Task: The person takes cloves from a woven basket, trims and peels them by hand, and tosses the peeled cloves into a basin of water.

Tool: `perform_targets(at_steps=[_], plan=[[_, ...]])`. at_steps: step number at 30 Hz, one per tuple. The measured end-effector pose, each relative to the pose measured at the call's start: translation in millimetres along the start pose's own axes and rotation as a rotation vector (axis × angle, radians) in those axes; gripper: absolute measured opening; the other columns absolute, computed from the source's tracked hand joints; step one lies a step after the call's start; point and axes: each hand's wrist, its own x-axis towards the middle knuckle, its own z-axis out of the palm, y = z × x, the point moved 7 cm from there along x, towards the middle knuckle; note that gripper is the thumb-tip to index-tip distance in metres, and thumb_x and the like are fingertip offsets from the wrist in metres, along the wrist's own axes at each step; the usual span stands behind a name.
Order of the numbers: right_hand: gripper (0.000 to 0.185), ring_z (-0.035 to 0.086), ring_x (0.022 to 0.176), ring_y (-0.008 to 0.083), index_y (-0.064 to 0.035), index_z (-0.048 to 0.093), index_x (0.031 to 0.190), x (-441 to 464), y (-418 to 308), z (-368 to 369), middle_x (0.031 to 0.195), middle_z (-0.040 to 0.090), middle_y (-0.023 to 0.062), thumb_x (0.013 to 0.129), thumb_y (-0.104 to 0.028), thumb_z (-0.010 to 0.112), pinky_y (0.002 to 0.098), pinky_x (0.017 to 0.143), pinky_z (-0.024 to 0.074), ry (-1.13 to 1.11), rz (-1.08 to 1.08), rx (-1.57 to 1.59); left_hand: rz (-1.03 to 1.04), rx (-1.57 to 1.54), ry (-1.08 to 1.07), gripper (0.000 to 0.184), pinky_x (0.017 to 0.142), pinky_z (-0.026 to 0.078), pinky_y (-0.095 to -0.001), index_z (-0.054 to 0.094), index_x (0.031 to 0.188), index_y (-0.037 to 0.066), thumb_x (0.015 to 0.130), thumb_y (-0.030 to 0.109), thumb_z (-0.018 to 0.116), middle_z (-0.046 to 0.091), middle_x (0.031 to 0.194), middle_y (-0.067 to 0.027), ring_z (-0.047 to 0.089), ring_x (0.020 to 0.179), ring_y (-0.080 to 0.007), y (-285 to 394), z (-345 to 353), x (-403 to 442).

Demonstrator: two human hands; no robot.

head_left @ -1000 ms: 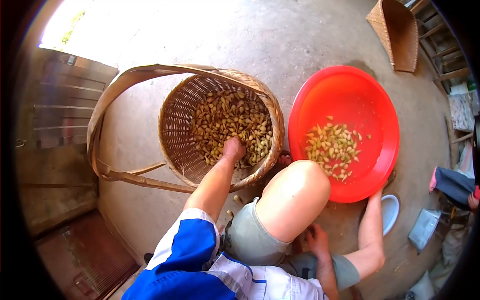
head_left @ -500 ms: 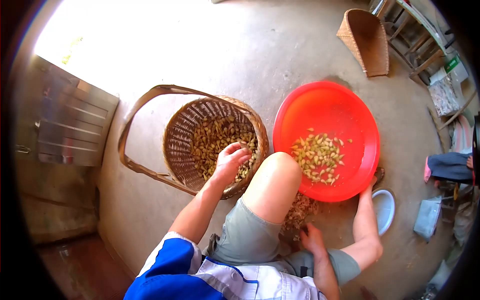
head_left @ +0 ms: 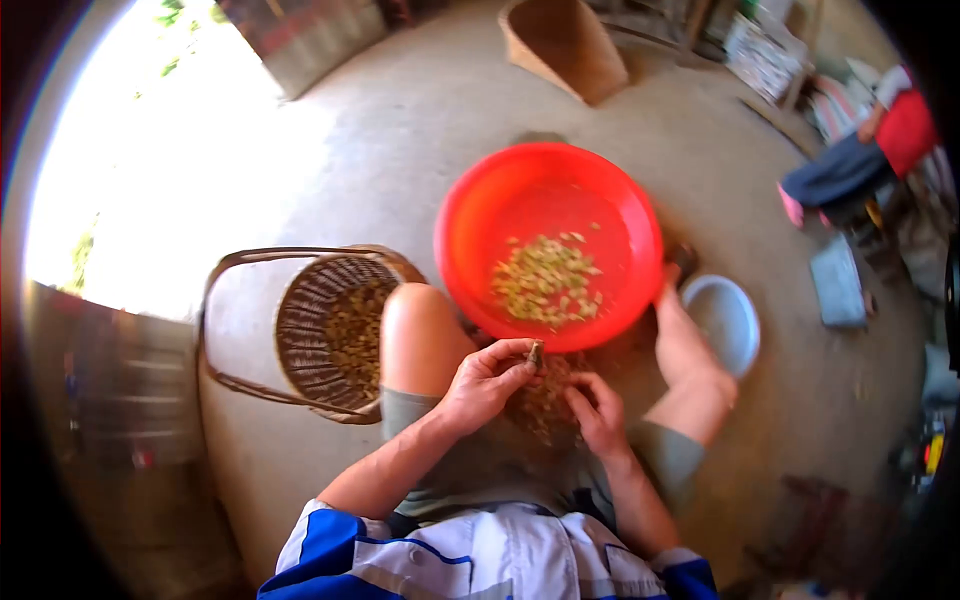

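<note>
My left hand (head_left: 486, 388) pinches a small brownish bulb (head_left: 536, 354) between thumb and fingertips, just in front of the red basin's near rim. Close by on the right, my right hand (head_left: 600, 418) has curled fingers; anything inside them is too small or hidden to name. Pale yellow-green bulbs (head_left: 545, 280) lie heaped in the red basin (head_left: 625, 215). Below both hands, a pile of dry peelings (head_left: 545, 408) covers the floor between my legs. To the left, a wicker basket (head_left: 300, 335) with a tall handle holds many brownish bulbs (head_left: 358, 335), partly hidden by my knee.
A pale shallow basin (head_left: 735, 320) sits beyond my right foot. At the back stands a woven scoop (head_left: 565, 50). Another person (head_left: 850, 165) sits at the right, near a light-blue container (head_left: 838, 282). A bright doorway opens on the left.
My left hand has come out of the wicker basket and now holds a bulb over the peelings. My right hand has moved up towards it. The view has turned right.
</note>
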Motion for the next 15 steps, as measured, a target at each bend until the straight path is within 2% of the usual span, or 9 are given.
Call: perform_targets(at_steps=[2, 5, 8, 11, 15], plan=[[0.014, 0.055, 0.073, 0.0035, -0.0039, 0.061, 0.104, -4, -5, -14, 0.084, 0.062, -0.0012, 0.091, -0.010, 0.062, 0.0186, 0.060, 0.0442, 0.096, -0.064, 0.075, -0.070, 0.033, -0.019, 0.023, 0.082, 0.051, -0.0252, 0.058, 0.115, 0.002, 0.092, 0.007, 0.061, 0.064, 0.099, -0.0029, 0.060, 0.090, -0.0104, -34, 19, 9], [0.014, 0.055, 0.076, 0.0031, -0.0035, 0.060, 0.104, -5, -3, -25, 0.089, 0.062, -0.0016, 0.091, -0.008, 0.063, 0.0177, 0.064, 0.0447, 0.091, -0.101, 0.181, -0.059, 0.078, 0.001, 0.017, 0.080, 0.050, -0.0239, 0.058, 0.106, 0.002, 0.090, 0.006, 0.064, 0.065, 0.096, -0.0041, 0.060, 0.088, -0.0098, -62, 32, 14], [0.014, 0.055, 0.077, 0.0038, -0.0022, 0.060, 0.103, -2, -3, -24, 0.090, 0.062, -0.0013, 0.090, -0.007, 0.063, 0.0179, 0.068, 0.0452, 0.102, -0.134, 0.097, -0.028, 0.139, 0.023, 0.019, 0.080, 0.051, -0.0239, 0.057, 0.106, 0.001, 0.089, 0.005, 0.065, 0.065, 0.096, -0.0042, 0.060, 0.090, -0.0099, -75, 31, 13], [0.008, 0.055, 0.071, 0.0043, -0.0020, 0.062, 0.096, 3, 2, -22, 0.084, 0.063, -0.0003, 0.090, -0.007, 0.063, 0.0190, 0.064, 0.0459, 0.134, -0.166, -0.006, 0.060, 0.139, 0.032, 0.020, 0.081, 0.051, -0.0240, 0.057, 0.107, 0.001, 0.088, 0.004, 0.065, 0.065, 0.096, -0.0046, 0.060, 0.092, -0.0102, -81, 27, 10], [0.004, 0.053, 0.063, 0.0035, -0.0031, 0.063, 0.092, 6, -1, -19, 0.077, 0.062, -0.0006, 0.090, -0.007, 0.063, 0.0193, 0.057, 0.0443, 0.095, -0.151, 0.015, -0.048, 0.102, 0.012, 0.018, 0.082, 0.051, -0.0246, 0.058, 0.106, 0.002, 0.089, 0.003, 0.065, 0.065, 0.099, -0.0043, 0.061, 0.091, -0.0102, -84, 22, 10]])
